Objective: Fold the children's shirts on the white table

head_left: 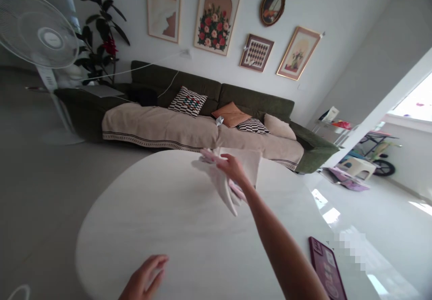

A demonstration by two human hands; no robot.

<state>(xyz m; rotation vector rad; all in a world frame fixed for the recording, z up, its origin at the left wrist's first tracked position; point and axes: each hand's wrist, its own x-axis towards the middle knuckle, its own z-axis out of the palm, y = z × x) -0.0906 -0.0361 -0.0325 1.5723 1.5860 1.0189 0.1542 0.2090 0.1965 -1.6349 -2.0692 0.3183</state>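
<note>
My right hand (232,169) reaches across the white oval table (145,210) and grips a pink and white cloth (222,185). Part of the cloth hangs in folds below my fingers, close over the tabletop. Just behind it, at the table's far edge, is a pale, squarish thing (251,162); whether it is part of the cloth I cannot tell. My left hand (145,279) is low over the near side of the table, its fingers loosely curved and apart from the thumb, with nothing in them.
A dark red flat item (326,268) lies at the table's right. Beyond the table stands a green sofa (189,79) with a beige cover and several cushions. A white fan (50,38) and a plant (101,25) are at left; a wheeled thing (384,167) is at right.
</note>
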